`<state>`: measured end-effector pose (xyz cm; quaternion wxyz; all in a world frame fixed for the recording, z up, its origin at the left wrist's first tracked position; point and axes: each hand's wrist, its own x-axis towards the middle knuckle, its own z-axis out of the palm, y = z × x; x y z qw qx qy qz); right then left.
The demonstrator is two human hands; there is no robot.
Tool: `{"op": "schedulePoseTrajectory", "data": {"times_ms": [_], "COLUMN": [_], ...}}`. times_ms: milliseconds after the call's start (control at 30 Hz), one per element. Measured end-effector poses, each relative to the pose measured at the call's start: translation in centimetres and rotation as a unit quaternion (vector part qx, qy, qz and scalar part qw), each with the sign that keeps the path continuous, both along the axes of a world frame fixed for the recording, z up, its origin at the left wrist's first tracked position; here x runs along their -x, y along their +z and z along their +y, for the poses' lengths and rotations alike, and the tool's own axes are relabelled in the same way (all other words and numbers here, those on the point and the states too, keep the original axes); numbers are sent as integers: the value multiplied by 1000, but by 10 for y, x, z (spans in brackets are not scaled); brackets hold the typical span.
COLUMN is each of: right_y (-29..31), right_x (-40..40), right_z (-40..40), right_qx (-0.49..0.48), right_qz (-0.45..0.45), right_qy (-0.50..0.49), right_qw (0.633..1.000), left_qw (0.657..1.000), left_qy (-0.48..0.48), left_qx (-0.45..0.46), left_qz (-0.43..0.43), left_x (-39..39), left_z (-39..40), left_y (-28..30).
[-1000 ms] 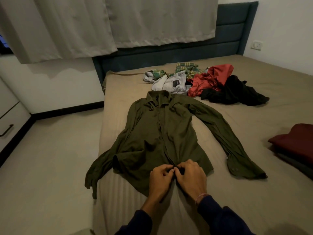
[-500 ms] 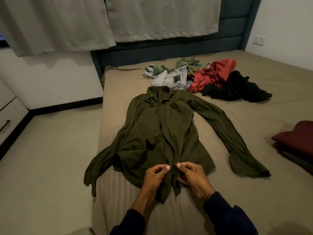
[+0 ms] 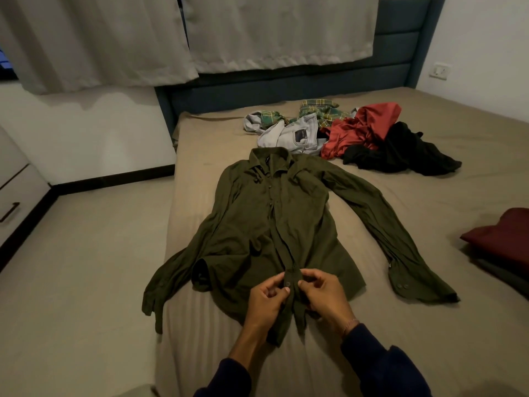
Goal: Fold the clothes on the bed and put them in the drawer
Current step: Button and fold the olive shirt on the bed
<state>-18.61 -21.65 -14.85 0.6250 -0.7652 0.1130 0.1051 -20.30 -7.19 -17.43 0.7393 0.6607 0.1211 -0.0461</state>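
Your olive-green button-up shirt [image 3: 274,224] lies front up and spread flat on the tan bed [image 3: 429,325], collar toward 12 o'clock and hem toward you at 6 o'clock, its sleeves splayed out toward 8 and 4 o'clock, with the left sleeve hanging over the bed's edge. Your left hand [image 3: 266,302] pinches the left side of the shirt's front placket low down near the hem, thumb and forefinger closed on the cloth beside a button [image 3: 287,284]. Your right hand [image 3: 326,296] pinches the other side of the same placket, fingers curled round the fabric, just beside the left hand, so the two nearly touch over the button. Both dark blue sleeves come in from 6 o'clock. Beyond the collar at 12 to 1 o'clock lies an unfolded heap: a green plaid garment [image 3: 320,110], light grey jeans [image 3: 289,133], a red garment [image 3: 363,124] and a black garment [image 3: 400,153], all overlapping one another. At 3 o'clock, at the frame's edge, a folded maroon garment [image 3: 503,239] rests on the bed. A dark blue headboard [image 3: 286,84] stands at 12 o'clock with pale curtains [image 3: 257,32] hanging over it, and at 9 o'clock a white drawer unit [image 3: 17,196] with a dark handle stands on the floor, well apart from the shirt.
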Motion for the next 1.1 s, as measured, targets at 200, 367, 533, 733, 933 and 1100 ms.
{"op": "schedulePoseTrajectory", "data": {"times_ms": [200, 367, 533, 733, 933, 1100], "right_y": [1, 5, 5, -3, 4, 41], "right_x": [-23, -38, -38, -41, -45, -52], "right_z": [7, -15, -23, -20, -28, -47], "right_qx": [272, 107, 32, 71, 106, 86], "right_qz": [-134, -75, -54, -53, -64, -45], "right_qy": [29, 66, 75, 86, 136, 114], "right_qw": [952, 989, 995, 992, 983, 989], "left_qw": [950, 981, 996, 994, 985, 922], "left_qy": [-55, 8, 31, -20, -48, -63], "left_qx": [-301, -194, -53, -54, -167, -372], "left_qz": [-66, -19, 67, 91, -14, -92], "left_x": [-9, -16, -34, -47, -55, -57], "left_z": [-11, -22, -17, -6, -10, 5], "left_y": [0, 7, 21, 27, 40, 50]}}
